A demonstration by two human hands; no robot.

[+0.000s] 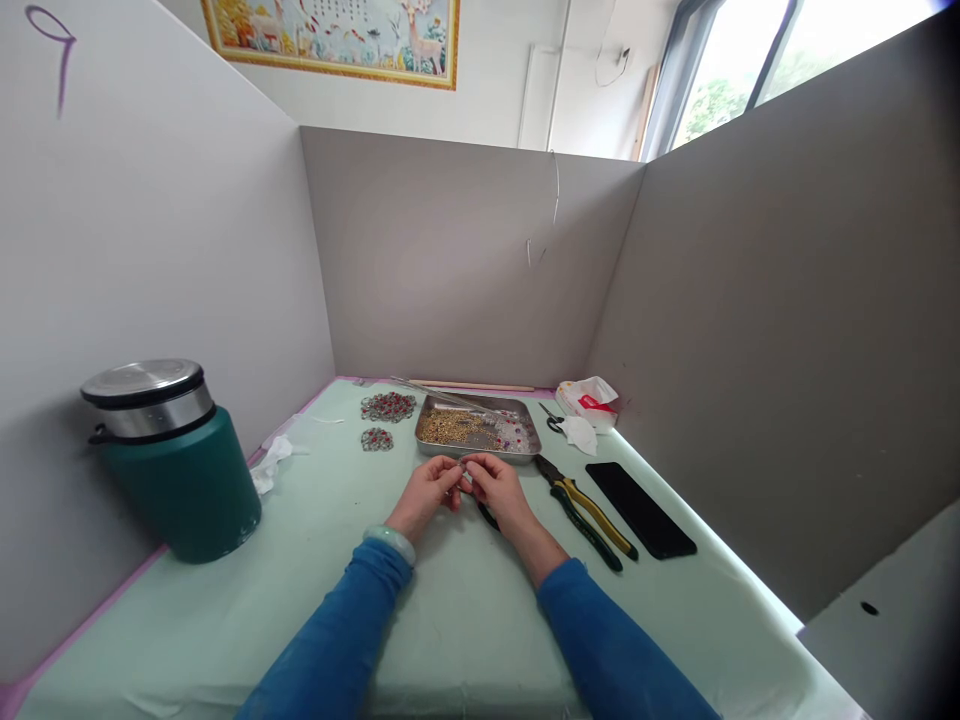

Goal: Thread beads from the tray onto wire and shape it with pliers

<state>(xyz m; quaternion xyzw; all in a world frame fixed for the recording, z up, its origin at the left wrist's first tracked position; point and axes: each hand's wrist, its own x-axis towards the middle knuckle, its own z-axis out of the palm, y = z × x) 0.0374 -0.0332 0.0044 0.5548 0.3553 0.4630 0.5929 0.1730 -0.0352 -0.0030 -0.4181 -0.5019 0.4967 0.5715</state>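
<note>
In front of a metal tray (480,455), my left hand (431,487) and my right hand (499,487) meet with fingertips pinched together. Whatever sits between them is too small to name. Gold beads (454,427) fill the tray's left part, and clear, pink and red beads (512,433) lie in its right part. A dark curved handle (487,515) shows partly from under my right hand. Beyond my left hand are two piles of red-beaded wire pieces, a larger pile (388,406) and a smaller pile (376,439).
Pliers (589,515) with green and yellow handles lie right of my hands, beside a black phone-like slab (640,508). Scissors (553,421), crumpled tissue (580,434) and a tissue pack (589,400) are at the back right. A green flask (180,470) stands left. Partition walls (472,250) enclose the table.
</note>
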